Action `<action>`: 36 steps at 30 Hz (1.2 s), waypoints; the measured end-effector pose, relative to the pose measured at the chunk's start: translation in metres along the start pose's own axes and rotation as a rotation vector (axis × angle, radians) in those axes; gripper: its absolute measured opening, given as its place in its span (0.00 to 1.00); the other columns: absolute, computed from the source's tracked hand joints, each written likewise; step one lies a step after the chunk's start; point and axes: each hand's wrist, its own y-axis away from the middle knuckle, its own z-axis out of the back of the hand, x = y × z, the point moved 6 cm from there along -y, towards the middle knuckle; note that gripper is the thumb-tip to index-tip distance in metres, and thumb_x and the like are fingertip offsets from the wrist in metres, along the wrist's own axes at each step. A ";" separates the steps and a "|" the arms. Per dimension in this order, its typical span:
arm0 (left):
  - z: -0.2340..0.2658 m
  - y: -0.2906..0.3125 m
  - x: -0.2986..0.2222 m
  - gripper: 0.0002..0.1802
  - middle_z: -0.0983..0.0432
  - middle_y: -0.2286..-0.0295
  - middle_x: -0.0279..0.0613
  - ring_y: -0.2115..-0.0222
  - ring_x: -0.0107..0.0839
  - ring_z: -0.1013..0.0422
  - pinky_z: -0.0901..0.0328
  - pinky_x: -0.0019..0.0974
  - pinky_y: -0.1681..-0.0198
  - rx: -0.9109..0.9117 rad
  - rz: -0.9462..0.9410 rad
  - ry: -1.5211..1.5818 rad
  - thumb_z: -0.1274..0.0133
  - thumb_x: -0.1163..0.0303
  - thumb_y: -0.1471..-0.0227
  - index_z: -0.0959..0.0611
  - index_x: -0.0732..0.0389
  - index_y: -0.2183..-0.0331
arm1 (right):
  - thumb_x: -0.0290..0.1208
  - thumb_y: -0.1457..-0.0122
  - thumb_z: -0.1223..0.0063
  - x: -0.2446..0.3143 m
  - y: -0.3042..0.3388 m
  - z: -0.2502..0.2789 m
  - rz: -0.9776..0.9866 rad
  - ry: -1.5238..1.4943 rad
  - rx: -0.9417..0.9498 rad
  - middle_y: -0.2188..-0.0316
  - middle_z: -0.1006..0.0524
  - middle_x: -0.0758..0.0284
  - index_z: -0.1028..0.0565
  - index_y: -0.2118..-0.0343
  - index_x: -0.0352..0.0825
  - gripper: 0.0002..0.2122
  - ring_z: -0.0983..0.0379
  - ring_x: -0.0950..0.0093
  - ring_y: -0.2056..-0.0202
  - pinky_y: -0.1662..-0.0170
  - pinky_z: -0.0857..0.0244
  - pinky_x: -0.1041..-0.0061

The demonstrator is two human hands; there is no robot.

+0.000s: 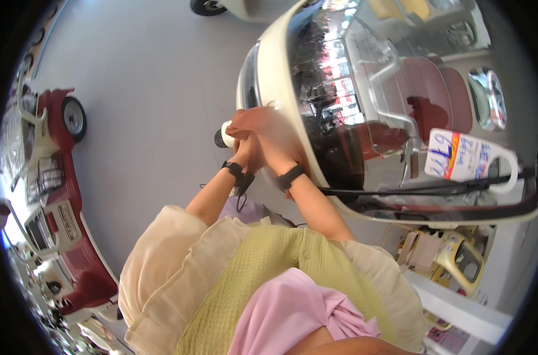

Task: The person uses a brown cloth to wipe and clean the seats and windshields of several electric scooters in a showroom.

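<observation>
Both my hands meet at the rounded cream front of a small vehicle [284,94], just left of its large windshield [331,112]. A reddish-brown cloth [250,120] is bunched there against the body. My left hand [249,149] is closed on the cloth's near side. Beside it my right hand [274,145] is closed on the cloth too, its fingers partly hidden and blurred. Dark bands [291,176] circle both wrists, and a dark object with a cord [243,183] hangs by the left one. A wheel [220,139] shows past the hands, under a cream fender.
A wiper [423,188] crosses the windshield's near edge, with a white price tag [456,155] hung by it. Red seats show through the glass. Red three-wheeled vehicles [94,248] line the left side. A yellow vehicle [458,260] stands at lower right, beside a white beam [464,310].
</observation>
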 end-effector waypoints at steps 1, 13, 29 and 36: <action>-0.003 0.008 -0.016 0.25 0.38 0.51 0.41 0.49 0.30 0.42 0.43 0.31 0.49 0.019 -0.021 0.001 0.62 0.60 0.42 0.40 0.61 0.46 | 0.26 0.43 0.62 0.006 0.007 0.005 -0.011 -0.037 0.007 0.55 0.32 0.51 0.34 0.56 0.30 0.13 0.34 0.59 0.53 0.51 0.40 0.66; -0.101 0.154 -0.178 0.20 0.38 0.49 0.47 0.48 0.39 0.42 0.43 0.36 0.48 0.350 -0.609 0.060 0.59 0.68 0.43 0.32 0.67 0.51 | 0.28 0.43 0.57 0.133 0.219 0.165 0.721 0.559 -0.817 0.63 0.26 0.61 0.28 0.60 0.35 0.10 0.29 0.63 0.62 0.59 0.35 0.69; -0.296 0.361 -0.181 0.42 0.37 0.55 0.55 0.54 0.57 0.42 0.47 0.49 0.50 0.340 -1.569 -0.645 0.38 0.67 0.68 0.36 0.62 0.49 | 0.34 0.42 0.56 -0.007 0.363 0.262 0.466 0.639 -1.140 0.58 0.28 0.65 0.28 0.56 0.40 0.12 0.32 0.68 0.56 0.53 0.38 0.73; -0.343 0.393 -0.238 0.40 0.36 0.62 0.54 0.58 0.54 0.42 0.45 0.50 0.53 -0.043 -1.716 -0.559 0.38 0.64 0.64 0.34 0.62 0.47 | 0.36 0.42 0.56 -0.002 0.403 0.347 0.595 0.676 -1.204 0.57 0.29 0.67 0.29 0.55 0.43 0.12 0.33 0.69 0.55 0.52 0.39 0.74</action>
